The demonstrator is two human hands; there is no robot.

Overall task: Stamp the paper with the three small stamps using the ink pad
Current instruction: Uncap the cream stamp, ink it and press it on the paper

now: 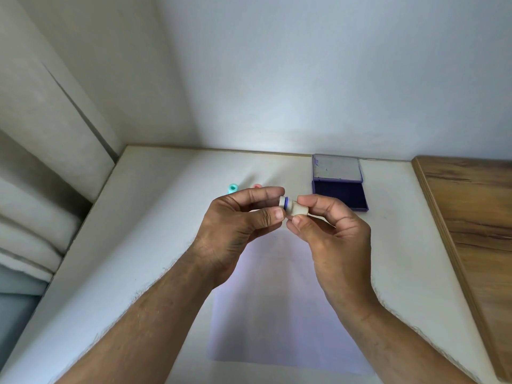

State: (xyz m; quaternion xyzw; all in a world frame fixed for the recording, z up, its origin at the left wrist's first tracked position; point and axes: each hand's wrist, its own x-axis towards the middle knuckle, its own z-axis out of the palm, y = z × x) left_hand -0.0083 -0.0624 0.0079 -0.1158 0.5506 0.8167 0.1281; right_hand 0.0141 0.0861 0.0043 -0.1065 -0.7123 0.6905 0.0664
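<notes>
Both hands [291,217] around white stamp [293,207]

My hands, left [243,214] and right [329,225], meet above the desk [155,217], sharing one stamp [292,207]. Beneath them lies the paper [279,314]. Two stamps [232,187] stand behind on the left; the ink pad [339,197] sits behind on the right.

- A plain room, likely a home, though nothing settles it.
- A white table [144,245] fills the lower frame, pushed into a corner of bare pale walls [304,65].
- Folded light fabric [30,245], like bedding, lies at the left edge.
- A wood-grain board [471,231] sits at the right edge.
</notes>
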